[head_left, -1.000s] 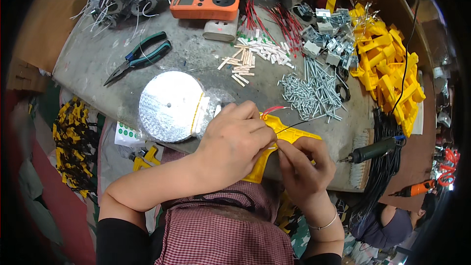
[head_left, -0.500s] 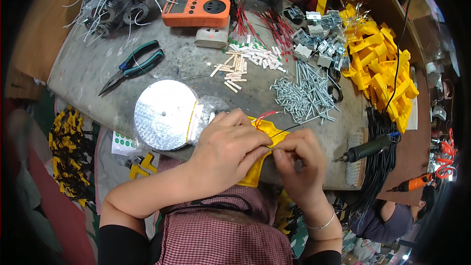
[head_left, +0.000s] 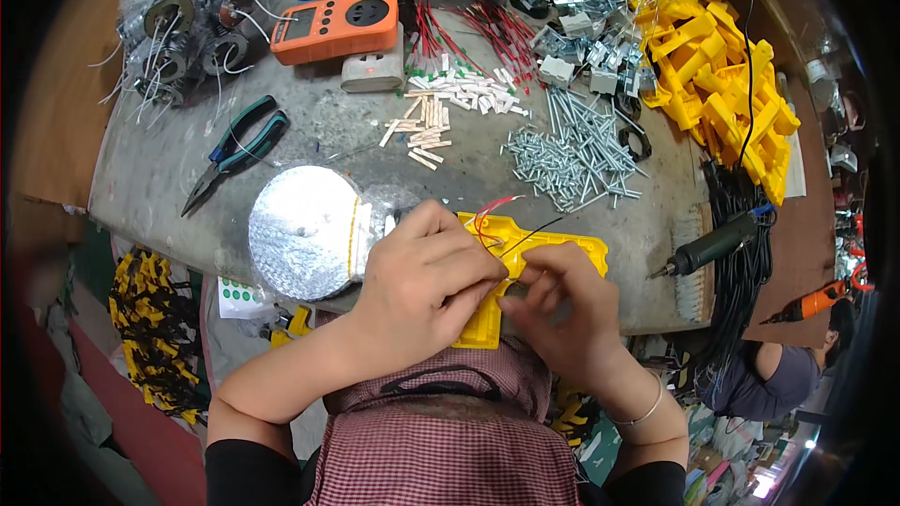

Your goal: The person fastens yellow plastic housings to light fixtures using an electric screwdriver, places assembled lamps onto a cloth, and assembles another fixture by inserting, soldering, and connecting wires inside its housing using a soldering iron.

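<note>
A yellow plastic housing half, shaped like a tool handle, lies at the table's front edge under my hands. Red wires and a thin black wire stick up from its hollow. My left hand rests over its left part, thumb and forefinger pinched at the middle of the housing. What sits in that pinch is hidden by the fingers. Close by on the right, my right hand has loosely curled fingers, with the thumb apart from the forefinger and nothing visible between them.
Left of my hands is a silvery wrapped roll, with pliers behind it. Screws, white sleeves and yellow housings lie in piles. An orange meter stands far back; an electric screwdriver lies right. A co-worker sits beyond.
My right thumb and forefinger have come apart from their pinch at the wire, and more of the yellow housing shows. My left hand keeps its pinch. The whole view has shifted slightly.
</note>
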The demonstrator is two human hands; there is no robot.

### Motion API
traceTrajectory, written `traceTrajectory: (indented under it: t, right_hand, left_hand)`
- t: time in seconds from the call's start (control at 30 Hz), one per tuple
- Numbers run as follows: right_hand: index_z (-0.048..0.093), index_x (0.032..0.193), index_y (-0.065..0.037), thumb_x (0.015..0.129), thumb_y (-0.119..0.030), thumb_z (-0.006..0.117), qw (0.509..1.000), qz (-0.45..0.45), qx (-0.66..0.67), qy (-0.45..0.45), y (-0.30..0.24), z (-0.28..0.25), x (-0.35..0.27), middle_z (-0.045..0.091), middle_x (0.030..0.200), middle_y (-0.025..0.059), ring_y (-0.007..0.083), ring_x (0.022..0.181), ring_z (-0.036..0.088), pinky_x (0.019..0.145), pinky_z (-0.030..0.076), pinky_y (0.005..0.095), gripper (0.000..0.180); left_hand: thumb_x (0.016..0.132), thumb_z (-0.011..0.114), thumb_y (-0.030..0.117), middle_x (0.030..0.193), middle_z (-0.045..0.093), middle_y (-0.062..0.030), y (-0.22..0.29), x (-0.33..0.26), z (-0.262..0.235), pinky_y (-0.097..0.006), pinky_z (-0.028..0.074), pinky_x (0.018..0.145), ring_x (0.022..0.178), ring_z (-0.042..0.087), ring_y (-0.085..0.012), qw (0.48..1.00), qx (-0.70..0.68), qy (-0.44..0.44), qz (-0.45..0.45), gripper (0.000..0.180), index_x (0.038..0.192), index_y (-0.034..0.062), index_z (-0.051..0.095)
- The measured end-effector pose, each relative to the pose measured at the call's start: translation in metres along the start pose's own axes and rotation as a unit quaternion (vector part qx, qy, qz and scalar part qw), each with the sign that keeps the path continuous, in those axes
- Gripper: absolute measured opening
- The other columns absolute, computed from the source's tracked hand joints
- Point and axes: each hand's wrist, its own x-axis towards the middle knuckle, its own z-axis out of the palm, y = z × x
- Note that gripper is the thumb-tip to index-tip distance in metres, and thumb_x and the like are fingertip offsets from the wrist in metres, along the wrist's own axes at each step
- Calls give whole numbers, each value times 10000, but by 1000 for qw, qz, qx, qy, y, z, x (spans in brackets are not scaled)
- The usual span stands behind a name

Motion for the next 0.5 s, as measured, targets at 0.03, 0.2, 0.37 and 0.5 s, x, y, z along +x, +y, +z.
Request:
traceTrajectory:
  t: [0.03, 0.2, 0.37, 0.5]
  right_hand:
    - [582, 921, -39, 888, -80, 653, 993, -87, -79, -2, 3, -1, 3, 599, 749, 35, 114, 571, 567, 496, 455, 260, 88]
    - [588, 856, -37, 946, -193, 577, 838, 334, 386, -195, 2, -18, 22, 593, 729, 55, 131, 541, 567, 482, 446, 262, 181]
    - [588, 852, -35, 975, -243, 524, 915, 284, 247, -146, -3, -7, 10, 577, 709, 60, 138, 513, 543, 472, 429, 253, 250]
    - [601, 860, -29, 981, -255, 531, 970, -167, -177, 2, 7, 0, 10, 612, 734, 64, 138, 506, 545, 485, 443, 246, 266]
  left_hand:
    - [665, 732, 19, 751, 642, -53, 0, 1, -1, -341, 490, 657, 745, 573, -273, 1000, -4, -10, -4, 155, 804, 55, 674]
    - [623, 739, 26, 776, 648, -31, -4, 0, 3, -333, 482, 663, 759, 572, -261, 999, 28, -6, 36, 180, 787, 69, 677]
    - [588, 743, 33, 796, 660, -14, -4, -2, 3, -325, 468, 654, 760, 571, -250, 997, 62, 11, 45, 212, 786, 80, 684]
    - [591, 744, 33, 780, 654, -13, -5, 2, 3, -325, 468, 654, 753, 572, -249, 999, 34, 1, 30, 208, 783, 83, 682]
